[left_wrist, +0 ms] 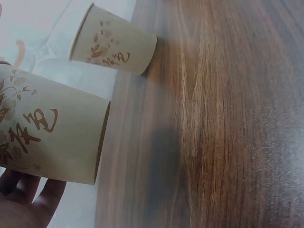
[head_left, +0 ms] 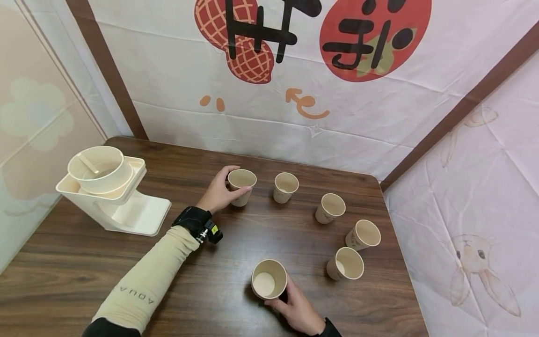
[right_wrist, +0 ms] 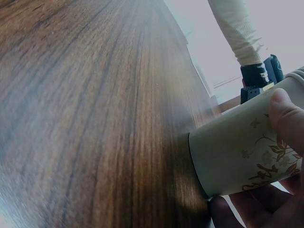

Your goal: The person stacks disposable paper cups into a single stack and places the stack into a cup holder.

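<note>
Toward the back of the table, my left hand (head_left: pixel 219 191) grips a beige paper cup (head_left: pixel 242 187), thumb on the near side and fingers around the far side. Brown flowers and writing mark its wall in the left wrist view, where its base shows close over the wood. Near the front, my right hand (head_left: pixel 296 309) holds another paper cup (head_left: pixel 269 279) by its side, thumb and fingers around it. That cup's bare inside bottom is visible from above. A matching cup (head_left: pixel 286 187) stands upright just right of the left hand's cup.
Several more paper cups curve down the right side, among them one at the back (head_left: pixel 330 208) and one nearest the right hand (head_left: pixel 345 263). At left stands a cream plastic stand (head_left: pixel 143 213) bearing a round tub (head_left: pixel 101 180) with a stick inside. Printed cloth walls border the table.
</note>
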The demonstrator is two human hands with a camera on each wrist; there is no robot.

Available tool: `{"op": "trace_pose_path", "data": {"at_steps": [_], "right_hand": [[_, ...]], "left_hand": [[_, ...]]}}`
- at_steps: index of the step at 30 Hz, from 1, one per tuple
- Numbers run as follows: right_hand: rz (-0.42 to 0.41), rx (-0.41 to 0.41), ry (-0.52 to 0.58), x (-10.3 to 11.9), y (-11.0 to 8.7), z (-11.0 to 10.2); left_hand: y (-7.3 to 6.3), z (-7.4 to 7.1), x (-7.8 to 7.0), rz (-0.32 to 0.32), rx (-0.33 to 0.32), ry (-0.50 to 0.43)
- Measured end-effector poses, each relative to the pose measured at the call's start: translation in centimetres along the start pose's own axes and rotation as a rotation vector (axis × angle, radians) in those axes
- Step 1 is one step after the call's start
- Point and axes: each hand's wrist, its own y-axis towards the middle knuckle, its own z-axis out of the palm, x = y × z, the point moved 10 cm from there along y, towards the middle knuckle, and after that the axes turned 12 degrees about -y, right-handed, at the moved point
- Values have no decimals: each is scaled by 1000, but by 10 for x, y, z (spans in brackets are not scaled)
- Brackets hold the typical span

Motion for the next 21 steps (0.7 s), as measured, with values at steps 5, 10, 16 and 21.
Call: {"op": "trace_pose_path", "data": {"at_steps": [5, 10, 16, 21], "right_hand": [[22, 9, -5, -1, 0, 0], [-4, 6, -13, 0, 0, 0], [-24, 8, -13, 1, 1, 0], [-15, 6, -17, -1, 0, 0]], "left_hand": [[-12, 2, -2, -18, 21, -20], [-23, 3, -5, -19, 33, -27], [-38, 6, -14, -27, 60, -48], [-51, 12, -28, 4, 92, -65]]}}
